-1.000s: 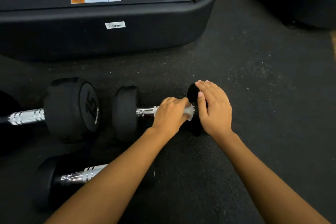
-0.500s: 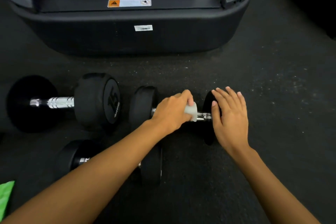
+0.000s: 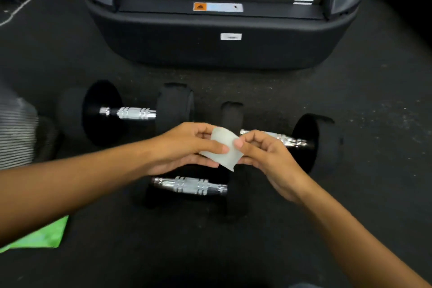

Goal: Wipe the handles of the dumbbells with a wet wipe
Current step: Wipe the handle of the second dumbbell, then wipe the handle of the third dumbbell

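The left hand (image 3: 184, 147) and the right hand (image 3: 268, 159) are both pinching one wet wipe (image 3: 222, 147). The left thumb and fingers are clamping its left edge, the right thumb and forefinger are clamping its right edge, and the pale sheet is spanning the gap between them in a slight curve. Directly behind the grip and extending to its right, the first dumbbell (image 3: 313, 142) is lying on the black rubber floor (image 3: 362, 105), with the right hand partly covering its chrome handle; whether the wipe is touching that handle cannot be told. Directly below the grip, nearer the person, the second dumbbell (image 3: 189, 186) is lying with its chrome handle exposed and its heads in shadow. Beyond the grip and to its left, the third dumbbell (image 3: 135, 112) is lying apart from both hands. Farther behind the grip, the dark treadmill base (image 3: 222, 54) is standing on the floor. Well to the lower left of the grip, a green flat item (image 3: 44, 236), too blurred to identify, is lying beside the left forearm.
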`<action>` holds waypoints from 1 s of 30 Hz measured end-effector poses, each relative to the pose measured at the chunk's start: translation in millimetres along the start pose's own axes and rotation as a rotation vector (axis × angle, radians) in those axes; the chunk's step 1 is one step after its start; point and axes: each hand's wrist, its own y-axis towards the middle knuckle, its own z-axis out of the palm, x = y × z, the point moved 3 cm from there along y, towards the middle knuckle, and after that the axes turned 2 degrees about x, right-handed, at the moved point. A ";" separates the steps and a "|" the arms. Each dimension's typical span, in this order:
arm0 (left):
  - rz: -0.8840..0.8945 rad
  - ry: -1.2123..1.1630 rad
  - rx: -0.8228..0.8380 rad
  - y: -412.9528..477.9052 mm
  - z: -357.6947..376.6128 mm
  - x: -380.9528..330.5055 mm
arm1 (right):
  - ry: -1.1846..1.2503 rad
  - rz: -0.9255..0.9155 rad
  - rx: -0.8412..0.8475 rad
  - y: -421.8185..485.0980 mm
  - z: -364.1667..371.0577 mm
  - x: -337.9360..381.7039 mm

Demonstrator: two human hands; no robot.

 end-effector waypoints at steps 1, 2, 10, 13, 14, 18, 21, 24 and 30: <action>-0.016 -0.015 0.014 -11.3 -11.3 3.4 | 0.063 0.018 0.011 0.5 11.8 -1.2; -0.025 -0.027 0.008 -20.9 -22.5 7.7 | 0.117 0.036 0.029 1.2 23.2 -3.3; -0.093 0.103 -0.170 -61.2 -76.4 61.1 | -0.076 -0.034 0.088 19.7 83.6 -11.3; 0.001 0.313 -0.360 -69.9 -103.0 74.2 | -0.342 -0.063 0.135 31.6 94.6 -17.3; 0.060 0.399 -0.445 -72.6 -112.0 75.8 | -0.409 -0.051 0.163 34.9 98.2 -22.0; 0.263 0.622 -0.638 -77.1 -131.0 76.3 | -0.518 0.047 0.301 45.2 113.4 -43.8; 0.325 0.704 -0.637 -65.8 -129.5 84.1 | -0.508 0.147 0.356 52.3 120.8 -58.9; 0.390 0.781 -0.658 -49.1 -119.3 96.9 | -0.681 0.104 0.238 62.0 118.2 -70.7; 0.429 0.802 -0.758 -24.5 -96.0 117.9 | -1.049 -0.161 -0.018 54.9 119.5 -91.8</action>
